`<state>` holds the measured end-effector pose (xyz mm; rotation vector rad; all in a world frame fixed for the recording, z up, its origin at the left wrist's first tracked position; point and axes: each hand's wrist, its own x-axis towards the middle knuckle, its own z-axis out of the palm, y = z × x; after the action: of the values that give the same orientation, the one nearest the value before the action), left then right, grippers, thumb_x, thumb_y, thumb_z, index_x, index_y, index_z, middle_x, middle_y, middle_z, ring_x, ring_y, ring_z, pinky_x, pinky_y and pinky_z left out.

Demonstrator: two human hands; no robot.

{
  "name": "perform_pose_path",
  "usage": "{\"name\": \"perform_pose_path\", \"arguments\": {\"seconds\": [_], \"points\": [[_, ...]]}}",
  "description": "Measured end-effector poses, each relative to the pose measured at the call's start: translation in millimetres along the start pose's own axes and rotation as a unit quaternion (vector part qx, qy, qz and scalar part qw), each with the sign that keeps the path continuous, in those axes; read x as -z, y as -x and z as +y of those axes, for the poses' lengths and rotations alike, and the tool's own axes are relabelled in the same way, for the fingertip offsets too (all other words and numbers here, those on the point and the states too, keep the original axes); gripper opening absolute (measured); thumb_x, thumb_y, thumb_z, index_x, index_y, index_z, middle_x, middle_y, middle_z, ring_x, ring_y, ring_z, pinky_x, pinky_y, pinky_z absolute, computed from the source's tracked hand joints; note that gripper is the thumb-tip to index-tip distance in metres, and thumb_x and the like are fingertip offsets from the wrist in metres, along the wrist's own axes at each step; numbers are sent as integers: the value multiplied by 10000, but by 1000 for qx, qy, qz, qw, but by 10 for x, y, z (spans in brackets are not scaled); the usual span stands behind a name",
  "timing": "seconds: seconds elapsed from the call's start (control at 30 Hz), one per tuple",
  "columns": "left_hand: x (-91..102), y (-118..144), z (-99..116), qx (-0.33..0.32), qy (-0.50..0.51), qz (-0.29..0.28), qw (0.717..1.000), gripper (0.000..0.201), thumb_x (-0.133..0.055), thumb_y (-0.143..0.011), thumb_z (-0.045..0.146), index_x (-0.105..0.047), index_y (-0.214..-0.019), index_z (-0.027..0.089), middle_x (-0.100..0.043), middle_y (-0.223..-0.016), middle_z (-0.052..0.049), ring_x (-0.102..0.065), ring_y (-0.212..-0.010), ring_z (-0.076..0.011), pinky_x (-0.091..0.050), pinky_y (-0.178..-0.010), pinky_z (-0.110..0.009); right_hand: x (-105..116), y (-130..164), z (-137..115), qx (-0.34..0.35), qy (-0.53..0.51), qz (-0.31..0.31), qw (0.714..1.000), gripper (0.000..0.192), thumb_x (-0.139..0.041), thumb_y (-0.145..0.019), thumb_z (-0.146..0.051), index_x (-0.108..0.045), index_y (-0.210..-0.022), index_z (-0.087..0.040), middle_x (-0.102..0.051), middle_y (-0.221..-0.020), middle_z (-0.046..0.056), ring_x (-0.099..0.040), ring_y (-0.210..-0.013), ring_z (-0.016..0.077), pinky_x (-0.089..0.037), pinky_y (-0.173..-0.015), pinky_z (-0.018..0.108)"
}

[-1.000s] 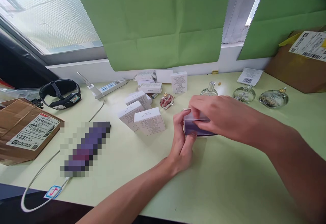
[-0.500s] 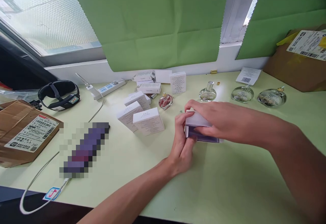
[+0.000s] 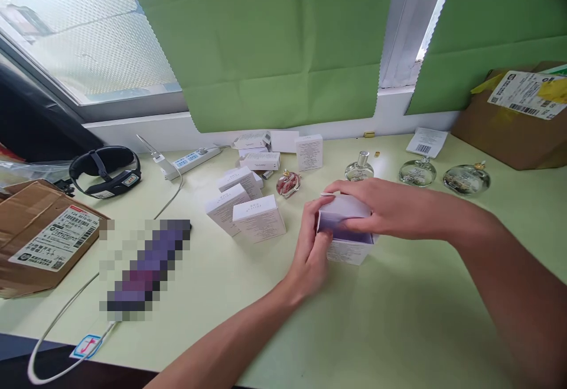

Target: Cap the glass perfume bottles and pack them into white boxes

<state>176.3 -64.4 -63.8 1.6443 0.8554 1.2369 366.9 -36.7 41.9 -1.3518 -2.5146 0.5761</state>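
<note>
A small white carton with a purple inside [image 3: 349, 248] stands on the pale green table [image 3: 398, 318], its top flap raised. My left hand [image 3: 312, 253] grips the carton's left side from below. My right hand [image 3: 376, 207] reaches over from the right and holds the white top flap between its fingers. Whatever is inside the carton is hidden by my fingers.
Several white cartons [image 3: 259, 218] lie left of my hands. A pink bottle [image 3: 288, 183] and three clear glass bottles [image 3: 417, 171] stand behind. A power strip [image 3: 192, 157], black headband [image 3: 105, 170], white cable [image 3: 62, 318] and cardboard boxes [image 3: 39, 235] sit at the edges.
The carton has turned more upright, and its white front now shows. My right hand's fingers have shifted on the flap. The view has dropped slightly.
</note>
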Motion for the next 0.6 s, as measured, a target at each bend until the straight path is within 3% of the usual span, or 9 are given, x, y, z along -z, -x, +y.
{"name": "perform_pose_path", "arguments": {"seconds": [0.1,0.23,0.33,0.47,0.6], "points": [[17,-12,-19,-6,-11,5,1000,428,-401,-968,173,-469,-1374,291,-459,-1407,-44,-427,-1310,-228,-384,-1077,-351,203,83,150,-54,-54,-12,997,505,-629,-856,-616,-624,-1284,-348,-720,-1168,41,-685,-895,243,-516,-687,336],[32,-32,-44,-16,-22,25,999,378,-420,-997,245,-472,-1369,289,-432,-1443,-47,-392,-1351,-239,-360,-1103,-359,398,152,572,-182,-77,181,963,464,-610,-857,-649,-672,-1187,-329,-738,-1070,43,-679,-845,214,-508,-653,328],[15,-31,-78,-12,-6,32,999,332,-414,-1019,302,-451,-1349,297,-485,-1354,-61,-494,-1208,-225,-421,-1002,-352,318,88,918,-226,-73,273,932,395,-639,-876,-525,-651,-1188,-284,-725,-1123,63,-669,-927,217,-513,-752,359],[-22,-27,-157,-50,42,60,996,177,-430,-1039,324,-387,-1210,310,-540,-1143,-22,-548,-1002,-158,-436,-874,-301,24,-110,1222,-220,-101,240,940,459,-610,-895,-374,-575,-1300,-160,-690,-1257,153,-652,-1087,247,-512,-907,379],[6,-43,-182,-98,-8,62,993,35,-417,-1029,240,-436,-1007,260,-528,-1094,-24,-520,-1011,-162,-408,-835,-284,-220,-256,1364,-211,-112,185,953,469,-533,-929,-362,-558,-1361,-182,-633,-1380,161,-635,-1190,295,-497,-1004,439]]}}
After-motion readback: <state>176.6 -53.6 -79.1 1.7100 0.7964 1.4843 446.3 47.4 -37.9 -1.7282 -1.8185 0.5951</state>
